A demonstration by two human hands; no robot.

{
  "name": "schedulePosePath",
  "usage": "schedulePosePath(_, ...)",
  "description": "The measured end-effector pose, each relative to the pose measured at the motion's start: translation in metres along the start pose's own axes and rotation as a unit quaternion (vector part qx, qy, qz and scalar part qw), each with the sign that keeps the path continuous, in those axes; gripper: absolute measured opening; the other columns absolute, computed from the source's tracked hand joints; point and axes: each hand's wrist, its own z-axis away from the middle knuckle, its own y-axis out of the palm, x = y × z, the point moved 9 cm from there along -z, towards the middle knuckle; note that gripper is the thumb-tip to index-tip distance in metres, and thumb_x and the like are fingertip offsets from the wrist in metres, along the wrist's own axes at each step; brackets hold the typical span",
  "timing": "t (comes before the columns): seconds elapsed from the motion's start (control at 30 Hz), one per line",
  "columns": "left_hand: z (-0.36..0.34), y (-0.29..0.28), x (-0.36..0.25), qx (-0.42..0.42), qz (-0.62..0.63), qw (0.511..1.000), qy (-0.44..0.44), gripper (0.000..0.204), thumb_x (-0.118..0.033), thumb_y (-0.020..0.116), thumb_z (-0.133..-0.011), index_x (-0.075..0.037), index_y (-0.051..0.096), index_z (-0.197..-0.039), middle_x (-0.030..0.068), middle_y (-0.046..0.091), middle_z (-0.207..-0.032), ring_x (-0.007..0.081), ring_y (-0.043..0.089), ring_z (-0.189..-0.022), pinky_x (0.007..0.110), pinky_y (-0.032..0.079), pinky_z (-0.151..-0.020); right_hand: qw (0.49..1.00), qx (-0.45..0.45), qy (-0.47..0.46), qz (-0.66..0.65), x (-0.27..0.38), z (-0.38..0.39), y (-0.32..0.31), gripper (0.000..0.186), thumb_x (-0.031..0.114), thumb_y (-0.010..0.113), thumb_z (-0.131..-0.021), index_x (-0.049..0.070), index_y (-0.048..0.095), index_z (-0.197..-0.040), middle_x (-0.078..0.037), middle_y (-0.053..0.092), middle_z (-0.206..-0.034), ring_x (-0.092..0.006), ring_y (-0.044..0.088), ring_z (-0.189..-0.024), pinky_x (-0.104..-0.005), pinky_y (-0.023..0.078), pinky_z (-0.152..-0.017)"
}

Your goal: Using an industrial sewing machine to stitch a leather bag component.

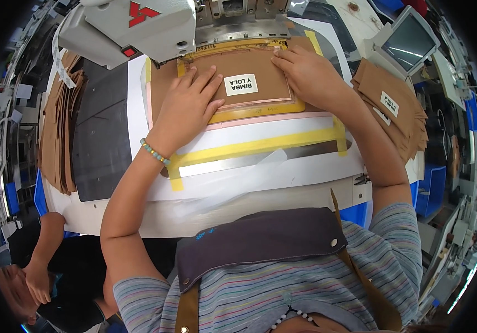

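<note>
beside the yellow frame [252, 112], both sides, lie brown stacks [58, 133], perhaps left or finished. the left hand [187, 105] spreads over the labelled panel [249, 62], seemingly positioned inside the frame; the right hand [306, 72] bunches fingers at its far right corner, pinch unclear; stitching can't be judged.

To the left of the cream-topped flat worktable [163, 225], small white rectangular panels [24, 91] hang amid dark, blurred clutter. Right of the worktable sits an open blue plastic bin [432, 191]; farther right glows a long white tube light [470, 271].
</note>
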Motion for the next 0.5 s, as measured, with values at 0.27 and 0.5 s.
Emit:
schedulePosePath(0.27,-0.001,-0.005,0.002,-0.017,-0.012,1.0,-0.011,0.051,-0.038,0.063,-0.105,-0.005,0.064,-0.144,0.0149,0.061,-0.152,0.0432,0.057,-0.137,0.049,0.044,-0.113,1.0,0.027,0.011,-0.006,-0.003,-0.005,0.002,0.031,0.007,0.065,-0.092,0.003,0.073,-0.121,-0.006,0.072,-0.131,-0.0258,0.064,-0.121,-0.037,0.058,-0.1)
schedulePosePath(0.5,0.001,-0.002,0.004,0.003,-0.023,0.999,-0.029,0.053,-0.035,0.063,-0.105,-0.004,0.06,-0.148,0.0151,0.058,-0.155,0.0407,0.055,-0.138,0.048,0.043,-0.113,1.0,0.009,-0.006,-0.006,0.002,-0.011,0.004,0.029,0.009,0.066,-0.091,0.005,0.073,-0.119,-0.005,0.072,-0.133,-0.0263,0.064,-0.12,-0.0373,0.058,-0.099)
